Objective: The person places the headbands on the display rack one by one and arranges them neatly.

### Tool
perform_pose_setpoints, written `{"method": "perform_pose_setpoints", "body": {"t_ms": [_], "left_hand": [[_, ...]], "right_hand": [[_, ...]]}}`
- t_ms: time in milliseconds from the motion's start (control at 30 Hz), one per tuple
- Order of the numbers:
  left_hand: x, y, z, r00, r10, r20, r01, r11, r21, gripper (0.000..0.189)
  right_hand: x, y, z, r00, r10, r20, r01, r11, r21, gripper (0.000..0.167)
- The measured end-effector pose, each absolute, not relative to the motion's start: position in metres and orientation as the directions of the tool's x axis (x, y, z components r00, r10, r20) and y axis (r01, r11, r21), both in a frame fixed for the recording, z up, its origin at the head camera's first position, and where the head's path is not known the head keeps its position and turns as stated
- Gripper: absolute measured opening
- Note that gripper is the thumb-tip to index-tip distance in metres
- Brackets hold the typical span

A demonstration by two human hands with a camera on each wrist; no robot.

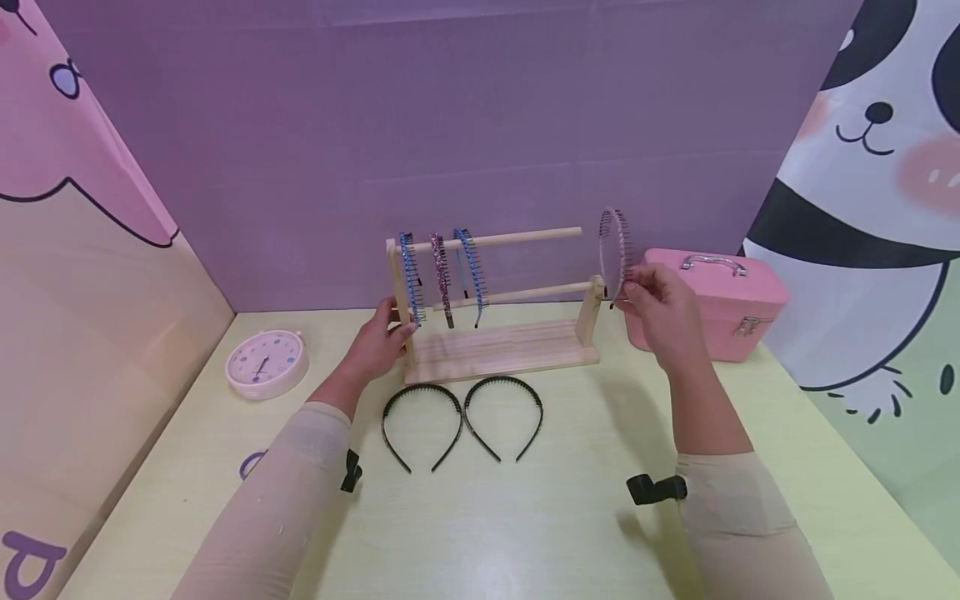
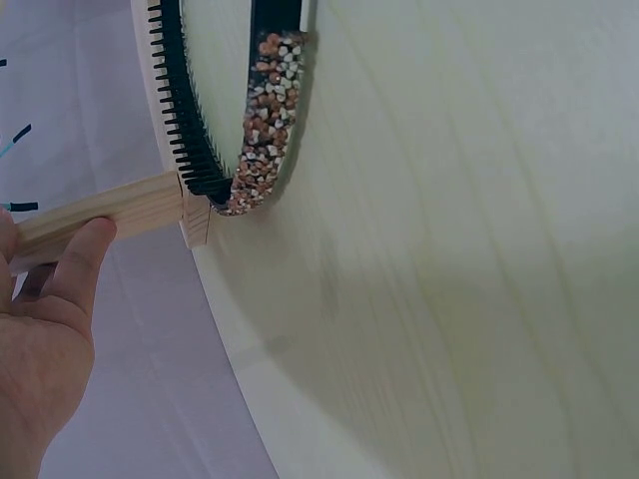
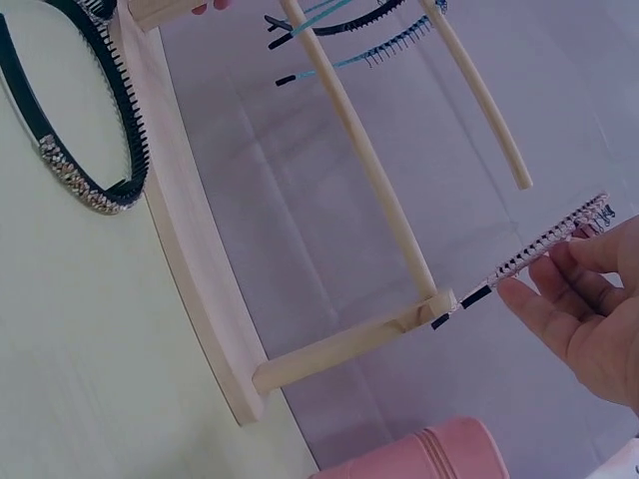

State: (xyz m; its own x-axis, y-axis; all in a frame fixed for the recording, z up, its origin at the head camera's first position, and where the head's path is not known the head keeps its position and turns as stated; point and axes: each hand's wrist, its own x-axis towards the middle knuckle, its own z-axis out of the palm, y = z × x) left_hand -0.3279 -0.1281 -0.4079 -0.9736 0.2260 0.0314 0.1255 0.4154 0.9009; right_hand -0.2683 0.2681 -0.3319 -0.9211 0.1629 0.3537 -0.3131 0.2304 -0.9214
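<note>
A wooden rack (image 1: pixel 502 350) with two rods stands at the back of the table. My left hand (image 1: pixel 378 342) holds its left post, fingers behind and thumb in front. A blue headband (image 1: pixel 410 279), a glittery pink one (image 1: pixel 441 279) and another blue one (image 1: pixel 472 267) hang on the upper rod. Just beyond that rod's free right end, my right hand (image 1: pixel 663 312) pinches a pale pink toothed headband (image 1: pixel 625 242) low on one side, held upright. In the right wrist view, the dark tips of this headband (image 3: pixel 544 242) overlap the lower rod's end.
Two black headbands, left (image 1: pixel 422 388) and right (image 1: pixel 504 380), lie side by side before the rack, stones along their bands. A pink clock (image 1: pixel 266 364) is at the left. Behind my right hand stands a pink case (image 1: pixel 712 300) with a metal handle. A purple wall backs the table.
</note>
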Motion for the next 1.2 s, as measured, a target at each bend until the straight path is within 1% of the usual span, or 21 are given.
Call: {"method": "perform_pose_setpoints", "body": {"t_ms": [67,333,400,567,633,833,933,1033,1200], "left_hand": [[-0.328,-0.128,-0.408,-0.974,0.226,0.031,0.125,0.414,0.902,0.053],[-0.328,-0.127,-0.408,-0.975,0.222,0.032,0.123,0.413,0.902,0.053],[-0.329,-0.127,-0.408,-0.974,0.222,0.032,0.124,0.414,0.902,0.053],[-0.328,-0.128,-0.407,-0.974,0.223,0.035,0.128,0.419,0.899,0.053],[-0.327,-0.128,-0.407,-0.974,0.222,0.035,0.129,0.421,0.898,0.053],[-0.327,-0.128,-0.408,-0.974,0.225,0.036,0.131,0.423,0.897,0.053],[-0.327,-0.128,-0.407,-0.975,0.219,0.036,0.128,0.424,0.896,0.053],[-0.327,-0.129,-0.407,-0.975,0.218,0.036,0.128,0.425,0.896,0.052],[-0.327,-0.129,-0.407,-0.975,0.22,0.039,0.132,0.43,0.893,0.053]], "right_hand": [[-0.268,0.265,-0.329,-0.911,0.173,0.375,-0.333,0.233,-0.914,0.015],[-0.269,0.253,-0.321,-0.877,0.193,0.44,-0.37,0.313,-0.875,0.017],[-0.269,0.25,-0.319,-0.87,0.188,0.455,-0.39,0.301,-0.87,0.016],[-0.272,0.24,-0.313,-0.867,0.143,0.477,-0.445,0.207,-0.871,0.017],[-0.274,0.236,-0.313,-0.869,0.118,0.48,-0.453,0.201,-0.869,0.018],[-0.278,0.216,-0.315,-0.876,0.048,0.481,-0.456,0.244,-0.856,0.022],[-0.279,0.203,-0.32,-0.872,0.021,0.489,-0.459,0.315,-0.831,0.024],[-0.281,0.191,-0.327,-0.854,0.005,0.52,-0.483,0.365,-0.796,0.022],[-0.285,0.176,-0.337,-0.831,-0.011,0.556,-0.518,0.377,-0.767,0.017]]}}
